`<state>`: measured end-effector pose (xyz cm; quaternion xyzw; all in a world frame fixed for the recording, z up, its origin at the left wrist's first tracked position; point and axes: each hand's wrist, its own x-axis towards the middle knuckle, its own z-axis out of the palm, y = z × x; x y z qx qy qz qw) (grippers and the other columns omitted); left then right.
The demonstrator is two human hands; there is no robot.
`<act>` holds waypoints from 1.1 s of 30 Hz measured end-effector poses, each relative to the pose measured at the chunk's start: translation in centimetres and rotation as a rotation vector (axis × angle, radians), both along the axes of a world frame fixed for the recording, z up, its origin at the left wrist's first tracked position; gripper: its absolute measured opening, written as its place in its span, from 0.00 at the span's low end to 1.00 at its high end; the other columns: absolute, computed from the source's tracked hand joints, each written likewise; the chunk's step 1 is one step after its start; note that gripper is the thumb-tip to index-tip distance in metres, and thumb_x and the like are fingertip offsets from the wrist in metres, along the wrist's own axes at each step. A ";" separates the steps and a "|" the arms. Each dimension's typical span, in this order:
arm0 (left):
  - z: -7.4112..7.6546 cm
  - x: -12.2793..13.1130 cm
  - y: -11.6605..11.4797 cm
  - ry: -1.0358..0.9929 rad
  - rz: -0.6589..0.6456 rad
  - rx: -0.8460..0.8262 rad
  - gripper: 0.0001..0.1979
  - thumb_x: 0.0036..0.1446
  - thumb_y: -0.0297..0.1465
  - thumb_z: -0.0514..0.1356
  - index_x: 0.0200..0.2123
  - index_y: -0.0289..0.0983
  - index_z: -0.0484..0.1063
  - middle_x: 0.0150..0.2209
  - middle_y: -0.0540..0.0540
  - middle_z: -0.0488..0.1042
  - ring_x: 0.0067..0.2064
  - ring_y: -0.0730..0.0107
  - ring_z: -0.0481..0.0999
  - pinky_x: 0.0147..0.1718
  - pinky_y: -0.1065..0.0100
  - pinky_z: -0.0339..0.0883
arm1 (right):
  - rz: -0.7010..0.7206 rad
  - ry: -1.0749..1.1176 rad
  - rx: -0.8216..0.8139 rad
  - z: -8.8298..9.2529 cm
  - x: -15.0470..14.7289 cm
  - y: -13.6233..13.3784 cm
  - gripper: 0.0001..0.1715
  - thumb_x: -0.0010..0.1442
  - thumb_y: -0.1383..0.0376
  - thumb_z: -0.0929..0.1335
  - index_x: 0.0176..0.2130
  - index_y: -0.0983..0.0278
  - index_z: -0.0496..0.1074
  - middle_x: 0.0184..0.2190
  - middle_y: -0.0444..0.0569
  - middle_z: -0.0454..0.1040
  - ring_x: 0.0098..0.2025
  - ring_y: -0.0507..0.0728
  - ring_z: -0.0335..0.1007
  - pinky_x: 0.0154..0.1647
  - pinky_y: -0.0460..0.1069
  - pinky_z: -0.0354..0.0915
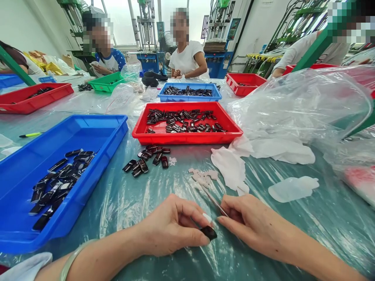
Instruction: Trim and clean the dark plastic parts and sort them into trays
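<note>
table: green top under clear film, wrinkled, shared with other people seated on the far side; their hands stay at their own trays.
clear plastic bag: large, crumpled, far right, well apart from the hands.
blue tray: left, holds a loose spread of glossy black pieces.
red tray: straight ahead, more of the same pieces.
white cloths: lying between the red tray and the right hand.
loose heap of black pieces on the film, just in front of the red tray; white scraps near it.
left hand: thumb and forefinger pinched on one black piece, held low over the film at the near edge, between the two hands.
right hand: fingers closed on a thin metal tool, its free end slanting away toward the scraps; a small white bit sits at the fingertips where the hands meet.
judgement: the step in hand is trimming or picking white excess off this one piece. the next move calls for a steady pinch and a fine touch at the piece's edge.
obstruction: nothing lies between the hands; the scraps and cloths are nearest.
</note>
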<state>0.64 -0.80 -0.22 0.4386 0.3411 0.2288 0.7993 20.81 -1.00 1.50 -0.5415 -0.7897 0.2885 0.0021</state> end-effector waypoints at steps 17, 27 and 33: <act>0.1 0.1 0.1 -0.079 0.024 0.004 0.08 0.40 0.22 0.66 0.29 0.34 0.78 0.30 0.46 0.74 0.31 0.74 0.71 0.31 0.73 0.62 | 0.177 0.433 0.281 -0.1 -0.6 -1.4 0.10 0.59 0.71 0.62 0.40 0.61 0.69 0.30 0.45 0.67 0.31 0.49 0.65 0.29 0.42 0.62; 0.3 0.2 -0.1 -0.103 0.033 0.093 0.11 0.40 0.19 0.65 0.30 0.34 0.79 0.37 0.43 0.75 0.36 0.71 0.73 0.35 0.73 0.65 | 0.063 0.617 0.393 -0.6 -1.5 -1.8 0.09 0.57 0.73 0.62 0.35 0.64 0.71 0.25 0.45 0.67 0.25 0.48 0.65 0.24 0.42 0.61; 0.3 0.4 -0.2 -0.062 0.055 0.134 0.10 0.41 0.20 0.65 0.31 0.33 0.78 0.41 0.40 0.74 0.40 0.61 0.74 0.39 0.66 0.66 | -0.018 0.688 0.381 0.2 -1.9 -2.2 0.05 0.56 0.71 0.63 0.31 0.64 0.69 0.22 0.44 0.68 0.24 0.49 0.65 0.24 0.44 0.63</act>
